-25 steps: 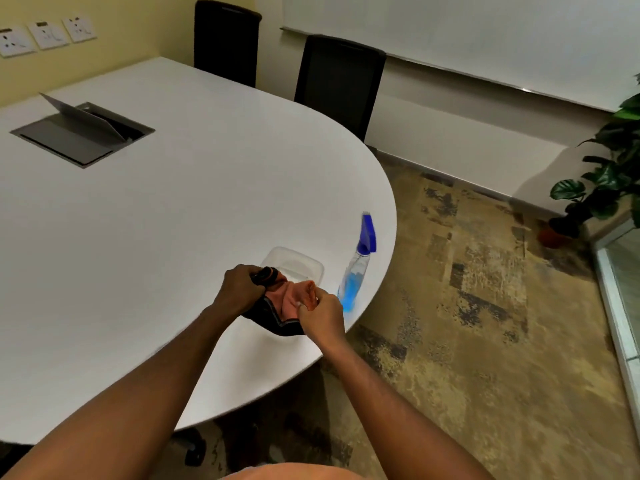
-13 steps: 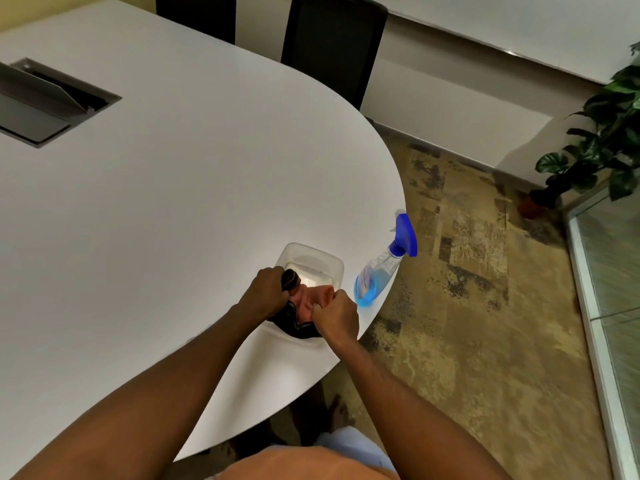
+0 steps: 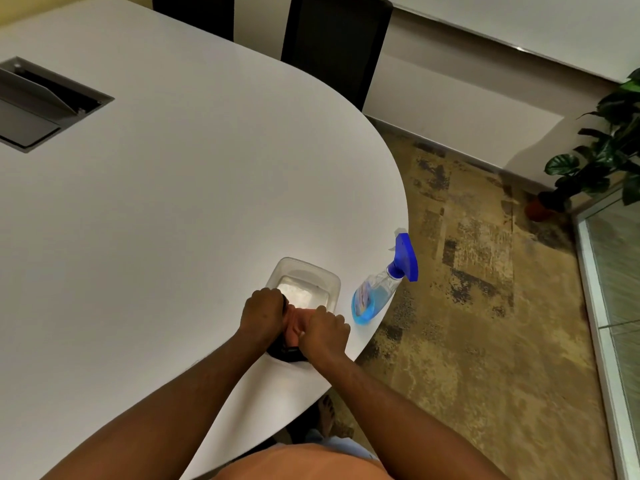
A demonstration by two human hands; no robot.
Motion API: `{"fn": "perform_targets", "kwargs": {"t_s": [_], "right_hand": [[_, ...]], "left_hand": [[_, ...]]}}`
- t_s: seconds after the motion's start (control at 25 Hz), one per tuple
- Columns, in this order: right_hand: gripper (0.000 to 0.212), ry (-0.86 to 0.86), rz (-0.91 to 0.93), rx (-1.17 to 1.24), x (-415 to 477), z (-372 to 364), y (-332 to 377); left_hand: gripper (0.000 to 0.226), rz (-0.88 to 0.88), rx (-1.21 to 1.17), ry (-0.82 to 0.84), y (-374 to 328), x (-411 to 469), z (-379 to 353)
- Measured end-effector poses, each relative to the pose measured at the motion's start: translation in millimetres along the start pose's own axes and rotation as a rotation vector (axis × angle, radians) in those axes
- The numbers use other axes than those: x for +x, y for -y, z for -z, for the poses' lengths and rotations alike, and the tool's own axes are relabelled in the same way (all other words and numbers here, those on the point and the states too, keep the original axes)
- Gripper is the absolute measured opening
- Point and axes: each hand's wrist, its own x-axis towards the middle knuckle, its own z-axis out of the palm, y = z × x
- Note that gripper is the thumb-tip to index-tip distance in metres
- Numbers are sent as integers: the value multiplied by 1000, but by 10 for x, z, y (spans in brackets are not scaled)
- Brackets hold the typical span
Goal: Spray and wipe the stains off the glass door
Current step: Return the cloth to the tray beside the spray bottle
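Both my hands grip a bunched cloth (image 3: 294, 323), pink-orange on top with a dark part (image 3: 287, 353) below, on the white table (image 3: 173, 220) near its edge. My left hand (image 3: 263, 311) holds its left side, my right hand (image 3: 327, 332) its right side. A clear plastic tub (image 3: 306, 277) with water stands just beyond the hands. A spray bottle (image 3: 382, 289) with blue liquid and a blue trigger head stands to the right, at the table's rim. The glass door (image 3: 616, 289) shows at the far right edge.
Two black chairs (image 3: 336, 43) stand behind the table. A grey cable box (image 3: 38, 105) with a raised lid is set into the tabletop at left. A potted plant (image 3: 595, 154) stands by the door. Patterned carpet (image 3: 485, 306) covers the floor at right.
My view has tilted downward and drawn closer to the table. My hands stay closed on the cloth and have shifted slightly nearer the tub. The bottle has not moved.
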Motion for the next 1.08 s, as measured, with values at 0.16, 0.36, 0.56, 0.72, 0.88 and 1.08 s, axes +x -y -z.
{"fn": "perform_targets", "kwargs": {"t_s": [0.16, 0.36, 0.56, 0.72, 0.88, 1.08], "right_hand": [[55, -85, 15, 60, 25, -21, -82], [45, -271, 11, 248, 11, 100, -287], [34, -356, -165, 353, 44, 117, -590], [39, -421, -277, 368, 110, 113, -849], [63, -467, -361, 412, 127, 210, -881], [75, -555, -302, 546, 263, 322, -896]], "left_hand": [[29, 35, 53, -157, -66, -9, 10], [30, 34, -153, -274, -95, 100, 50], [21, -26, -234, -323, -198, 204, -19], [27, -48, -277, -269, -226, 253, -100], [31, -45, -305, -265, -237, 270, -108], [30, -35, -334, -300, -237, 277, -56]]}}
